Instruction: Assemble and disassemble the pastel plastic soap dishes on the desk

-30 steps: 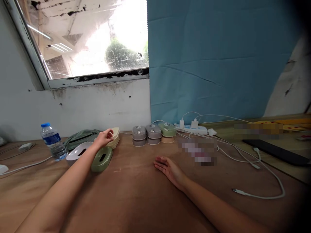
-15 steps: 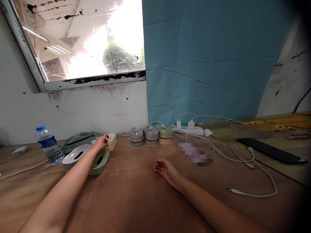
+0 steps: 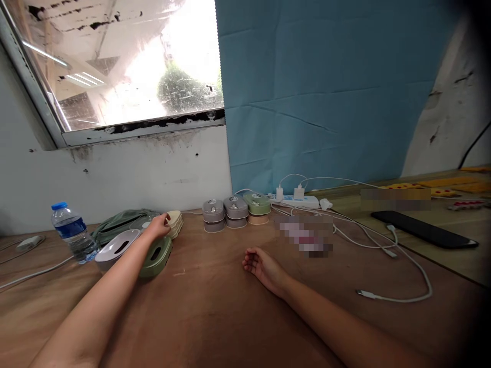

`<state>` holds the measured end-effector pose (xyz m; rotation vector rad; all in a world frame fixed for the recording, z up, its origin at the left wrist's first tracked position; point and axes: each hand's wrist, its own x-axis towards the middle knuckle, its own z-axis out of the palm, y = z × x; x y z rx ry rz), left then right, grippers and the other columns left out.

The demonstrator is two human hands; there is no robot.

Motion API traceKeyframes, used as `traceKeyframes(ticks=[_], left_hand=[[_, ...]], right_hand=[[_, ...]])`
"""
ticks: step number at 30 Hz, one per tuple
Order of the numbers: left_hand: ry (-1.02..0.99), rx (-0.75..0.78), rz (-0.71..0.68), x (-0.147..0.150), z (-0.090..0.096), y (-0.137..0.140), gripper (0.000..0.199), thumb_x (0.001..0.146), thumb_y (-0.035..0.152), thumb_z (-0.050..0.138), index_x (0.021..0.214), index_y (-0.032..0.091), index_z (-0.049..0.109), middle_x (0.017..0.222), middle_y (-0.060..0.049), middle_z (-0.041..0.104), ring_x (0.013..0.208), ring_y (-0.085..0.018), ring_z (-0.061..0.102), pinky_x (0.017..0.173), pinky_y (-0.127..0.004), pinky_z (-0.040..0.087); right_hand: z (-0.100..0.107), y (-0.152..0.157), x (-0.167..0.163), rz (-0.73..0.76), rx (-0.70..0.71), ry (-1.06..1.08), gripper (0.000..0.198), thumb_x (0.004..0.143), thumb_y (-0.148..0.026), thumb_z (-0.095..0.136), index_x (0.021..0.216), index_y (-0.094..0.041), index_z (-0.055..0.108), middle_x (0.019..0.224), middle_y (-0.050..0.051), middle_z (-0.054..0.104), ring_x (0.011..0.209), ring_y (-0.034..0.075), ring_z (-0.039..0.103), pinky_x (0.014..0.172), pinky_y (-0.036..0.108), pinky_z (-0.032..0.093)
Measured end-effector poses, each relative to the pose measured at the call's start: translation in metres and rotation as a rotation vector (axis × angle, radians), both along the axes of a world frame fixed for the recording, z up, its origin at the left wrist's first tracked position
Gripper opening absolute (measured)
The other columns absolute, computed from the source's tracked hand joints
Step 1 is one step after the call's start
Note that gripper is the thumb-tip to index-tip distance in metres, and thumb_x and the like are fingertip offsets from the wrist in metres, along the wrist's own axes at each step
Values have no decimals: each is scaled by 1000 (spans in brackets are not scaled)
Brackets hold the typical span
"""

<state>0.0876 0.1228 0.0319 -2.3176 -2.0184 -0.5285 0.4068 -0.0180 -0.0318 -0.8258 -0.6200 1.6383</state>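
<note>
My left hand [image 3: 156, 227] meets the cream stack [image 3: 176, 224] on the worktop's [image 3: 207, 306] far left, grip unclear; my right hand [image 3: 265, 268], loosely curled and empty, is farther from it, nearer me.

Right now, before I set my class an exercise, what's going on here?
A person's left hand is at the cream stack; whether its grip has closed on it is unclear. A white box and a green box sit close by. The right hand, fingers loosely curled, holds nothing visible. Three small boxes stand in a row near the wall, with a water bottle on the left.
</note>
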Motion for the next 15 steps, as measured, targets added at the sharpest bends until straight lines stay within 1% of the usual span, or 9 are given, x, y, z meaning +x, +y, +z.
traceKeyframes(ticks=[2,4,7,9,11,12,13,15], left_hand=[[-1,20,11,6,3,1,27,58,14,49,85,15,52,87,-7,56,84,-21,55,75,-28,41],[-19,57,23,19,7,3,30,58,16,51,88,14,52,95,-10,52,91,-24,52,80,-31,39],[-71,123,-2,52,13,5,40,63,25,52,101,14,49,105,-12,46,101,-25,48,88,-32,36],[-112,153,-65,81,13,6,49,65,35,53,110,17,44,112,-11,42,105,-22,46,90,-29,35],[-146,169,-142,109,9,8,62,62,44,58,116,20,41,120,-10,37,109,-21,44,90,-28,36],[-161,179,-174,122,6,9,67,59,47,61,117,21,41,123,-9,35,110,-22,43,91,-29,35],[-177,192,-199,133,1,10,69,57,49,63,117,22,41,126,-9,35,112,-24,42,92,-32,34],[-212,228,-227,149,-10,13,68,56,48,65,116,23,44,127,-10,36,113,-28,40,94,-40,32]], right_hand=[[0,0,0,3,-2,4,13,69,-15,50,57,-16,55,53,-1,55,52,10,54,55,23,42],[1,0,0,4,-3,5,13,69,-15,50,57,-16,55,53,-1,55,52,10,54,55,23,42],[0,0,0,3,-2,0,13,69,-15,50,57,-16,54,53,-1,55,51,10,55,54,22,42],[0,1,0,2,3,-7,13,69,-16,50,57,-16,54,53,-1,55,51,10,55,55,22,43],[-1,1,0,2,17,-21,13,69,-16,50,57,-16,54,54,-1,55,51,10,55,55,22,43],[-1,1,0,3,30,-32,12,69,-17,50,57,-16,54,54,-1,55,51,10,55,54,22,43],[-1,1,0,4,47,-45,12,69,-17,50,57,-16,54,53,-1,55,51,10,55,54,23,43],[-2,1,0,9,99,-81,12,68,-18,51,57,-16,53,53,-1,55,51,11,55,53,23,43]])
